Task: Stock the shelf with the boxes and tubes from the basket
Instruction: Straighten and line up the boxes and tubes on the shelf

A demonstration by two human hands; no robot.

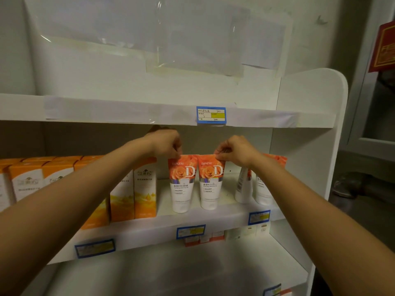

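A white shelf unit (310,99) fills most of the frame, its rounded side panel standing at the right. Sheets of paper and clear film (162,39) are taped over its back wall in the upper part of the frame. The middle shelf (149,231) runs across the centre and carries the goods.

A row of orange-and-white boxes (145,189) stands upright on the left half of that shelf, packed side by side and reaching to the left edge of the frame. Just right of the boxes, in the centre, two tubes stand cap-down and touch along their sides, both printed with an orange rose and a large D. Two more tubes (264,189) stand further right, partly hidden behind the right forearm.

Both bare arms reach in from the lower corners. The left hand (166,144) has its fingers curled and pinches the flat top edge of the left tube (181,184). The right hand (235,152) pinches the top edge of the right tube (210,182) in the same way.

Small boxes (205,238) show under the middle shelf, lower centre. A blue-edged price label (211,114) sits on the upper shelf's lip, and three more labels (190,231) line the middle shelf's lip.
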